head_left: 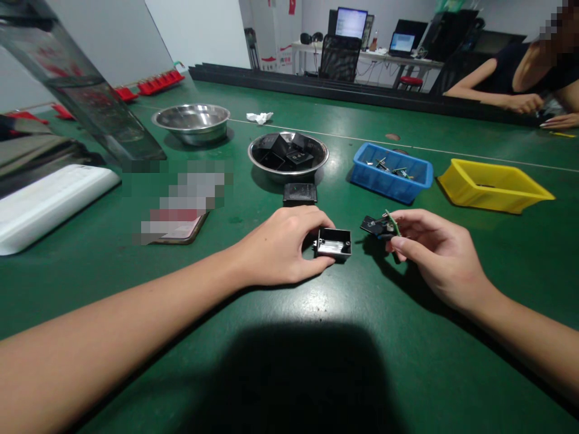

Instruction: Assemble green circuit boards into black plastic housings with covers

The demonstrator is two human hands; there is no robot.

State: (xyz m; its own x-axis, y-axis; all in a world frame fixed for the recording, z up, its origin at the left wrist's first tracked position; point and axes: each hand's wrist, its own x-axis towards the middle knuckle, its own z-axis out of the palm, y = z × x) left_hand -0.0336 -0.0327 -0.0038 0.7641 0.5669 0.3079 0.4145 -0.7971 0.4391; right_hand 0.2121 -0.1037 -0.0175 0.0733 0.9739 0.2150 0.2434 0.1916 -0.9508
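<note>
My left hand (289, 244) grips a small black open-topped case (333, 243) between thumb and fingers, on the green table (289, 307). To its right, my right hand (434, 250) pinches a circuit board (392, 223) with black parts attached, held apart from the case. Just beyond my left hand lies a flat black piece (300, 193). Behind that, a metal bowl (324, 166) holds several black cases. A blue bin (389, 182) with small boards in it stands beyond my right hand.
A yellow bin (511, 199) stands at the right. At the left are a phone (181, 226), a white device (54, 202), a bottle (85, 90) and a second metal bowl (194, 129). White tissue (259, 117) lies farther back. Another person's hands (525, 103) are at the far right.
</note>
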